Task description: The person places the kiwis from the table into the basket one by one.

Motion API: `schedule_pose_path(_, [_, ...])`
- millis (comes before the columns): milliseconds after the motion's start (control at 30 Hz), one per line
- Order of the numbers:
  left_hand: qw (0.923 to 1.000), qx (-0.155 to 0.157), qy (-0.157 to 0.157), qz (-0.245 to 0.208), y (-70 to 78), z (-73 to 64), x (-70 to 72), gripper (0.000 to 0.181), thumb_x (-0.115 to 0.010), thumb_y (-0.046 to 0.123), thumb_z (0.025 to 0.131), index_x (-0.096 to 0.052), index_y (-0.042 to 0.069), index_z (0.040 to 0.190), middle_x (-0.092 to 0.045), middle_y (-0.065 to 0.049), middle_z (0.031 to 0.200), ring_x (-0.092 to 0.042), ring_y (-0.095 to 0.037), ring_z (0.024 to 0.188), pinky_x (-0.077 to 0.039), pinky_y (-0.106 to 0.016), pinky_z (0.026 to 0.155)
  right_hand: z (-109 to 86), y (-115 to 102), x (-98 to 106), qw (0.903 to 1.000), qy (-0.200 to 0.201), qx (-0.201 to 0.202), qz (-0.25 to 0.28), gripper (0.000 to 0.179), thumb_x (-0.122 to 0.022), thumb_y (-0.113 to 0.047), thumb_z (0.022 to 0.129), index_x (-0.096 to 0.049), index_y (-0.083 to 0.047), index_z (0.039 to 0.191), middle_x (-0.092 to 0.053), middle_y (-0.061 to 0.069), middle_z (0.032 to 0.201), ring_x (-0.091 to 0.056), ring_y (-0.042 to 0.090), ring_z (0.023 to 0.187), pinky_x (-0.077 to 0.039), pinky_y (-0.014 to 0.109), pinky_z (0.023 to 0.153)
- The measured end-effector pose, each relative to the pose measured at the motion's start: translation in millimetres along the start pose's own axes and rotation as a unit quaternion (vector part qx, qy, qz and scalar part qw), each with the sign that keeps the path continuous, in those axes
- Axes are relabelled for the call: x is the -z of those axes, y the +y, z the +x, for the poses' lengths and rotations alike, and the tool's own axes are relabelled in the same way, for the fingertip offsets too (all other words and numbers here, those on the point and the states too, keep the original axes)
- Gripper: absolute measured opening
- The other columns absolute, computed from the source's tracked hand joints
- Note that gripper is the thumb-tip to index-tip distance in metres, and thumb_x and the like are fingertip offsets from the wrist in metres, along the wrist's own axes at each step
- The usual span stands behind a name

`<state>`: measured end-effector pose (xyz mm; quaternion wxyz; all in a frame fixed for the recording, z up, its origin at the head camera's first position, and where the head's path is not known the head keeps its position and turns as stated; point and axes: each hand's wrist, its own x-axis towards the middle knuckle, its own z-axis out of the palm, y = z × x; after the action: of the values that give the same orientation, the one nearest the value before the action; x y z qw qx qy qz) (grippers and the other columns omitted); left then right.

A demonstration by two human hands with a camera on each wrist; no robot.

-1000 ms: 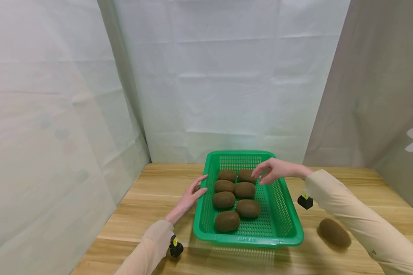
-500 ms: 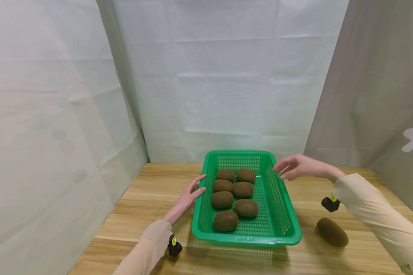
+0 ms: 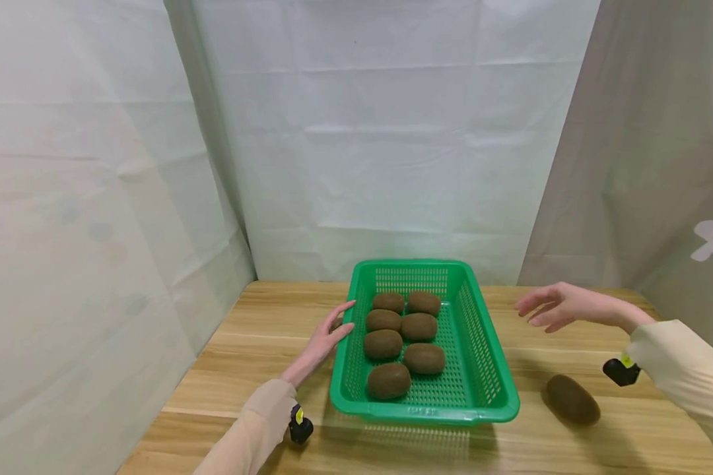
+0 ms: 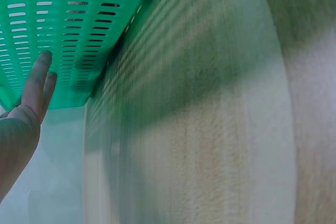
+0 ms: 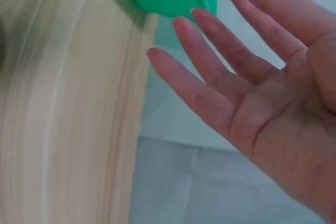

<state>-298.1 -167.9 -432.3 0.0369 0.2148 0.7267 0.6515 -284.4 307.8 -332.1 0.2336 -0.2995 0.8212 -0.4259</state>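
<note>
A green plastic basket (image 3: pixel 499 402) with slotted walls stands on the wooden table, holding several brown kiwifruit (image 3: pixel 424 359) in two rough columns toward its left side. My left hand (image 3: pixel 323 343) touches the basket's left wall; in the left wrist view its fingers (image 4: pixel 37 80) lie fairly straight against the green slots. To the right of the basket, my right hand (image 3: pixel 561 307) hovers above the table with nothing in it. The right wrist view shows its palm and loosely spread fingers (image 5: pixel 191 85). One more kiwifruit (image 3: pixel 572 400) lies on the table, nearer the person than my right hand.
The wooden table (image 3: pixel 243 356) extends on both sides of the basket. A pale cloth (image 3: pixel 392 145) hangs behind its far edge, with more cloth at the left and right. Black wrist devices (image 3: pixel 621 371) sit under both sleeves.
My right hand has moved from over the basket's far right part out to the right, past the rim, empty throughout. The left hand stays at the left wall. The kiwifruit remain in place.
</note>
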Motion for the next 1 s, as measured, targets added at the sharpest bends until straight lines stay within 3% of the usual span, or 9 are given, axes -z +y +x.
schedule_pose_path(267, [0.9998,-0.004,-0.009,-0.018,-1.9,0.6,0.8,0.047,-0.048,0.011,0.095,-0.033,0.010,0.140,-0.039,-0.024,0.128,-0.049,-0.034,0.101,-0.046,-0.039,0.073,-27.6,15,-2,0.9967,-0.041,-0.058,0.039,0.044,-0.054,-0.007,0.091,-0.040,0.007,0.130,-0.045,0.025,0.122,-0.052,0.030,0.103,-0.046,0.044,0.076])
schedule_pose_path(467, [0.9999,-0.008,-0.004,-0.012,-2.6,-0.1,0.4,0.047,-0.049,0.012,0.095,-0.034,0.010,0.139,-0.041,-0.023,0.127,-0.050,-0.032,0.100,-0.046,-0.037,0.072,-40.3,30,-4,0.9940,-0.058,-0.069,0.061,0.045,-0.055,-0.005,0.090,-0.039,0.006,0.130,-0.044,0.025,0.121,-0.050,0.029,0.104,-0.045,0.047,0.075])
schedule_pose_path(700, [1.0000,-0.006,-0.002,0.000,-1.9,-0.2,0.1,0.047,-0.049,0.013,0.095,-0.035,0.011,0.139,-0.037,-0.022,0.131,-0.048,-0.032,0.103,-0.046,-0.038,0.073,-47.8,44,-9,0.9896,-0.065,-0.087,0.094,0.042,-0.054,-0.003,0.089,-0.041,0.005,0.128,-0.043,0.026,0.120,-0.046,0.038,0.105,-0.044,0.052,0.072])
schedule_pose_path(1000, [0.9999,-0.006,-0.009,-0.010,-2.1,0.2,0.7,0.047,-0.048,0.012,0.095,-0.033,0.008,0.139,-0.037,-0.026,0.130,-0.048,-0.035,0.104,-0.045,-0.039,0.075,-49.3,57,-27,0.9809,-0.082,-0.107,0.140,0.041,-0.057,0.000,0.087,-0.040,0.007,0.124,-0.046,0.023,0.112,-0.053,0.037,0.089,-0.046,0.052,0.067])
